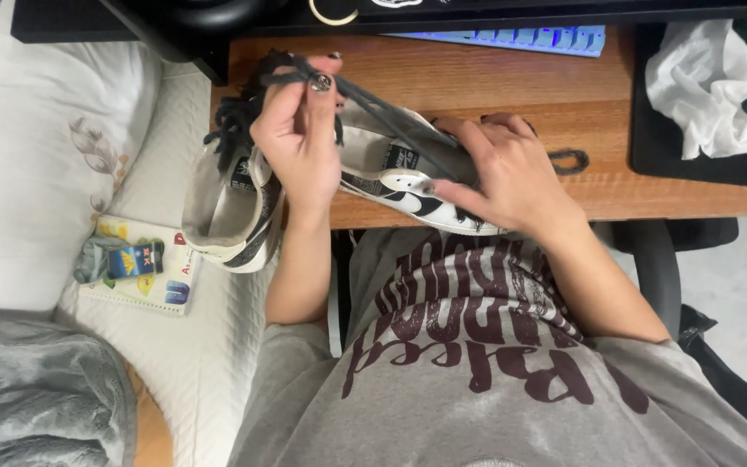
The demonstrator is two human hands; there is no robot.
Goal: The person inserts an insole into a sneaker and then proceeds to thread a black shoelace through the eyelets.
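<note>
Crosswise on the desk edge (pixel 477 78), sneaker (pixel 408 186) under right hand (pixel 512 177); left fingers (pixel 300 91) pinched on lace (pixel 391 117).

matt cloth lace (pixel 391 117), grained wooden desk (pixel 494 78)
</note>
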